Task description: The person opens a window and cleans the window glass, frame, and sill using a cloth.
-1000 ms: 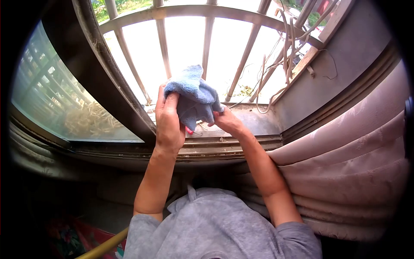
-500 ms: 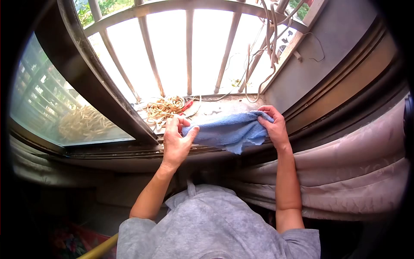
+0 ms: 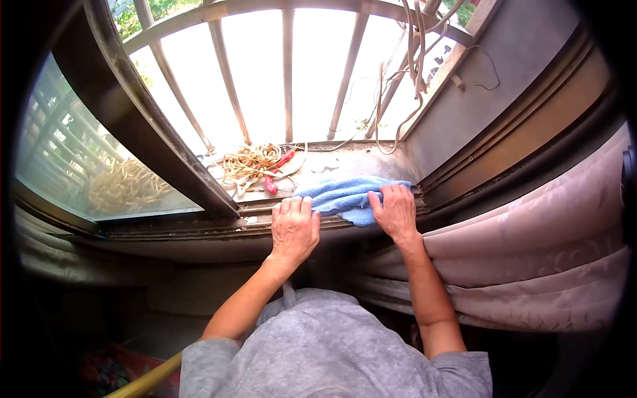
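A blue cloth [image 3: 345, 194], bunched in folds, lies across the window track and the inner part of the sill. At its left end is my left hand [image 3: 294, 231], back upward, with the fingers together and curled over the cloth's edge. My right hand [image 3: 397, 212] grips the right end, thumb on top and fingers bent over the folds. A lower corner of the cloth hangs over the track between the hands. The fingertips of both hands are partly hidden.
Dry yellowish strands [image 3: 255, 162] lie on the sill, with red pieces [image 3: 271, 185] beside them. Metal bars [image 3: 288, 79] stand beyond, with loose cables [image 3: 418, 60] at the right. A sliding glass pane [image 3: 99, 159] is at left, a curtain [image 3: 531, 245] at right.
The cloth was held up and stretched between both hands; now it is down on the track and sill, bunched. My right hand has moved left and down, my left hand slightly right and down.
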Demonstrator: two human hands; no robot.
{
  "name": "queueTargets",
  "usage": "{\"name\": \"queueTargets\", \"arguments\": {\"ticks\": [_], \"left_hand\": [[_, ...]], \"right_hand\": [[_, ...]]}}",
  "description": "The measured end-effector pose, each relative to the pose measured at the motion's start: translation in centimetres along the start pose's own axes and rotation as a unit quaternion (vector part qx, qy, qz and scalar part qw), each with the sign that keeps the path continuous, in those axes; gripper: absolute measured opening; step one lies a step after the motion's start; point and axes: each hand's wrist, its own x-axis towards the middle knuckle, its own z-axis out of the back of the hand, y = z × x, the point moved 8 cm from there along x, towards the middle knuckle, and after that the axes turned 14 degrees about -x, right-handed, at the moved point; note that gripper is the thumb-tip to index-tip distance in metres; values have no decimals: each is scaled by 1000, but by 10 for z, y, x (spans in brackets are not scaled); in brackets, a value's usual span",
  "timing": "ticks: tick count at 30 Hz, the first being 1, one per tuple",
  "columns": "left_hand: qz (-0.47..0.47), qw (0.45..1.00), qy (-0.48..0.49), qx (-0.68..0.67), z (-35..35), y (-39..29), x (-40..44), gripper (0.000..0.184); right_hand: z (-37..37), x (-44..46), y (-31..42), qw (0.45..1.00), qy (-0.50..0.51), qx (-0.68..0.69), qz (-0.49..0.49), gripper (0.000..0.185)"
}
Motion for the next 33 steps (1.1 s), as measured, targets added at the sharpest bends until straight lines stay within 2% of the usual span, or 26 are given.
{"name": "queueTargets", "arguments": {"ticks": [3,4,6,8,10,13,15,16,17,19,21,22,23,24,27,28,29,30,31,32,33], "left_hand": [[6,995,34,-89,-16,0,14,36],[1,994,33,-104,-23,-5,16,37],[-13,991,31,-133,-37,-18,22,39],[-5,980,35,-197,-54,-22,28,45],[30,973,29,-226,-58,-28,41,47],[250,888,131,-363,-64,1,45,54],[269,787,61,-552,-74,22,44,55],[270,720,27,-639,-74,25,46,55],[273,687,-12,-673,-71,30,45,60],[172,747,-77,-637,-41,30,69,59],[73,806,-128,-573,18,22,113,56],[25,829,-149,-538,40,24,137,53],[34,911,-132,-389,45,36,165,51],[39,966,-109,-229,45,44,179,48],[-42,959,-216,-177,65,20,183,50],[-23,967,-192,-168,58,23,180,48],[-2,973,-167,-159,51,27,180,47],[11,977,-151,-149,48,29,184,46],[7,971,-183,-154,53,26,181,33],[16,964,-179,-196,51,24,178,28],[26,956,-170,-238,57,12,173,24]], "right_hand": [[2,2,23,997,-3,66,44,25],[3,1,32,997,-11,51,49,22],[-1,2,38,996,23,73,42,24],[1,4,38,987,31,159,14,27],[-4,5,45,974,68,216,-4,35],[-28,16,37,921,150,342,-107,39],[-60,18,28,851,197,461,-154,44],[-60,24,38,823,170,524,-134,48],[-60,29,53,791,143,584,-112,52],[-38,56,80,733,108,671,-42,60],[26,103,88,757,54,652,-14,56],[49,128,85,846,-38,532,23,53],[60,149,90,928,15,372,16,51],[31,168,87,977,8,210,34,51],[75,183,89,954,-124,271,24,40],[78,178,86,944,-140,299,7,36],[54,184,83,965,-86,249,-2,29],[52,180,76,953,-108,283,-8,27],[53,178,69,939,-133,315,-14,26],[55,173,58,924,-156,348,-21,25],[48,167,44,920,-80,376,-78,19]]}}
